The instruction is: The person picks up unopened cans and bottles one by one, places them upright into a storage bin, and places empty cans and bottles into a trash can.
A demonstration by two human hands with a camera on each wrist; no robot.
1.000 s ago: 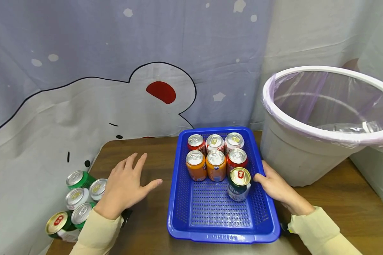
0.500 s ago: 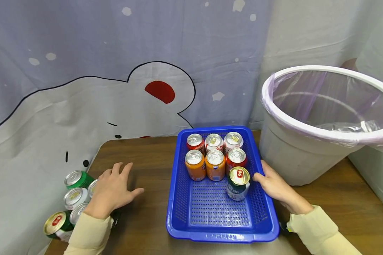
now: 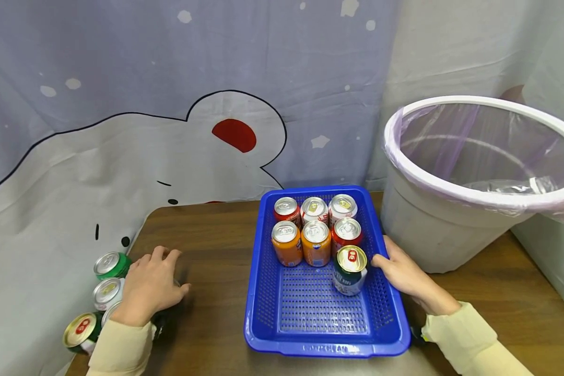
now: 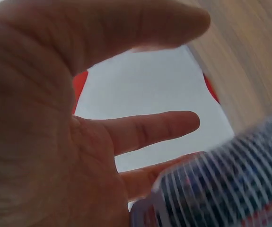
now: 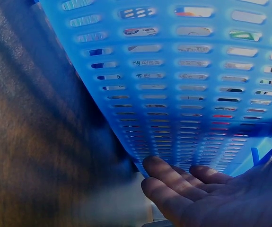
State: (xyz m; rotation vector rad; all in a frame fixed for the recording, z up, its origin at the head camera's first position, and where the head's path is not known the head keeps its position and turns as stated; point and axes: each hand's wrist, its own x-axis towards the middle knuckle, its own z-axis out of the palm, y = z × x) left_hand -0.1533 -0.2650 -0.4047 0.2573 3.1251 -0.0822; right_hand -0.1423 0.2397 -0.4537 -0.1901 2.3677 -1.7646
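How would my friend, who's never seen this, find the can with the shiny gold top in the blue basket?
Find the big white bin, then the blue basket right beside it. Inside, six cans stand in two rows, and one dark green can stands nearer the viewer, at the right. Only this one in the basket has a gold top with a red tab.

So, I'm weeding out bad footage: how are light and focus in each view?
Head view: evenly lit, mostly sharp, glints on the can tops; left wrist view: left hand dim, striped object at lower right blurred; right wrist view: strong blue cast on the basket, wooden table dark and blurred at left, right hand mostly shaded.
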